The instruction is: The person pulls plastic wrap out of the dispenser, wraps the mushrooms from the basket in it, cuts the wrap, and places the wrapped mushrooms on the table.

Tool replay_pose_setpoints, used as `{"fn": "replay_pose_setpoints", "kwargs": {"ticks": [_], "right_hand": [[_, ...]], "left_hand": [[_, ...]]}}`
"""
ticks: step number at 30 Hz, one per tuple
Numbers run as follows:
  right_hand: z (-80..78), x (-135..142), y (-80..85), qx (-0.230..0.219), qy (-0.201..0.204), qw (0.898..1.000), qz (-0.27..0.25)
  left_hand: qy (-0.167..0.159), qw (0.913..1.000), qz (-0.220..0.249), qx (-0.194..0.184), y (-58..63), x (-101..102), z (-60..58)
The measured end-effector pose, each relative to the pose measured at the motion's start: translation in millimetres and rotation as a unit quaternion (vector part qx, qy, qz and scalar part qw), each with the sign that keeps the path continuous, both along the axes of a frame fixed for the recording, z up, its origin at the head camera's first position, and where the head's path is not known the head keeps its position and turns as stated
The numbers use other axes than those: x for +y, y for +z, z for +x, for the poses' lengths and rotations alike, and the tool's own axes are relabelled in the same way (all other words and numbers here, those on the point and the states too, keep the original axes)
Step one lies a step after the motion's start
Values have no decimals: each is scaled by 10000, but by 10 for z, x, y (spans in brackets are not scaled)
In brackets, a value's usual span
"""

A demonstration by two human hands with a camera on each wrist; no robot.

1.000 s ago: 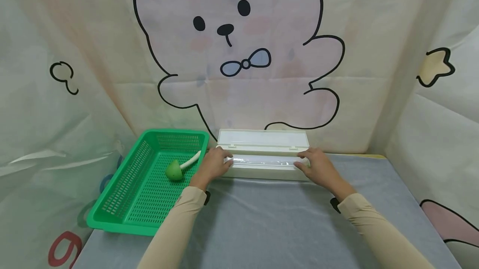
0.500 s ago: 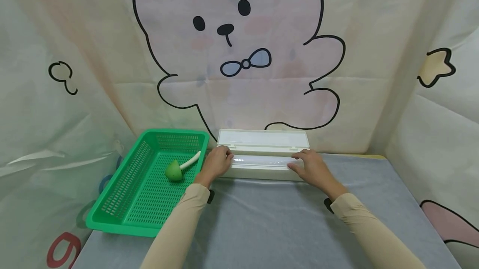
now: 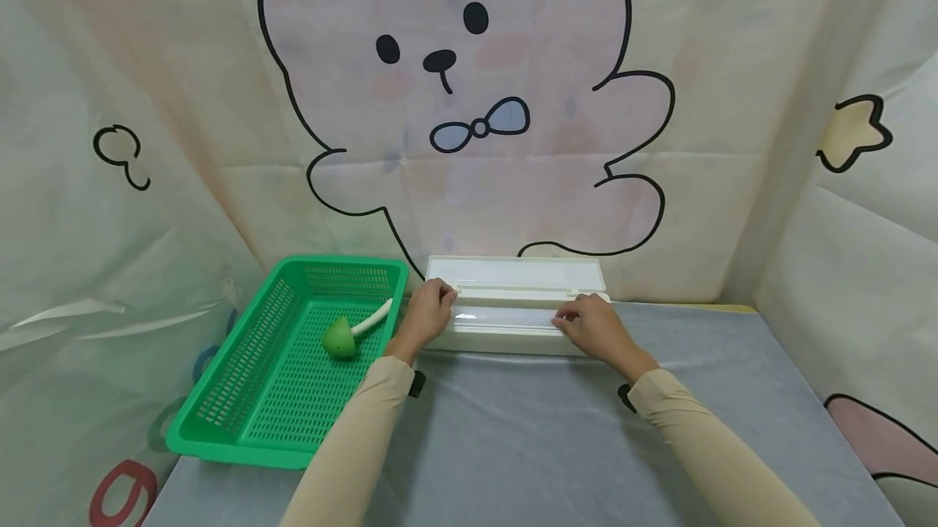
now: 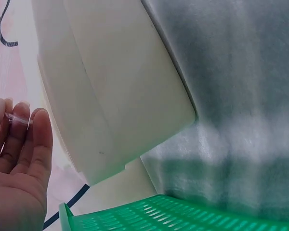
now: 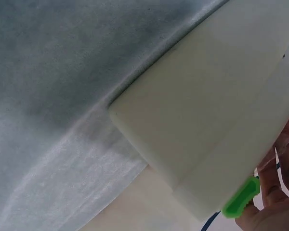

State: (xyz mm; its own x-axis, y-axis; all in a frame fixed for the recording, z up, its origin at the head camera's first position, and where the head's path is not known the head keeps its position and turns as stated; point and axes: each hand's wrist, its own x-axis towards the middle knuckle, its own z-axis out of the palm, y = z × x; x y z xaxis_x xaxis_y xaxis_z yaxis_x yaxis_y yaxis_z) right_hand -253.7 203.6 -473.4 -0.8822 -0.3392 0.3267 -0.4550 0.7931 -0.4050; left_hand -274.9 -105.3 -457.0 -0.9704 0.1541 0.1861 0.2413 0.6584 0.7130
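A white plastic wrap dispenser [image 3: 506,340] lies at the back of the table, its lid [image 3: 513,273] raised. Inside it the shiny roll of plastic wrap [image 3: 506,316] shows. My left hand [image 3: 427,317] is over the dispenser's left end. In the left wrist view its thumb and fingertips pinch a bit of clear film [image 4: 19,119]. Over the right part of the roll, my right hand [image 3: 595,334] has thumb and forefinger brought together at the film. Its fingertips run out of the right wrist view, where a green piece [image 5: 242,198] shows beside the dispenser's end.
To the left stands a green perforated basket [image 3: 242,454], its rim close to my left forearm. A green ladle-like utensil [image 3: 340,337] with a white handle lies in it. Grey cloth [image 3: 513,445] covers the table, and a printed curtain [image 3: 703,185] hangs close behind the dispenser.
My right hand has moved left along the roll, and its thumb and forefinger have closed together. The left hand's fingers have drawn together and lifted slightly. The dispenser and basket stay in place.
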Motion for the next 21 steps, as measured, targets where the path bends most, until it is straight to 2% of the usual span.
{"fn": "replay_pose_setpoints", "kwargs": {"ticks": [6,11,17,21], "right_hand": [[-37,88,25,-172,-142,9996,179],[-61,236,83,-116,-205,9989,395],[-74,326,116,98,-211,9992,334],[-69,330,171,278,-211,9993,161]], "left_hand": [[215,9995,181,-154,2,24,-39],[180,9993,267,-173,8,20,-33],[23,9999,8,154,3,5,-36],[161,9989,21,445,17,14,-55]]}}
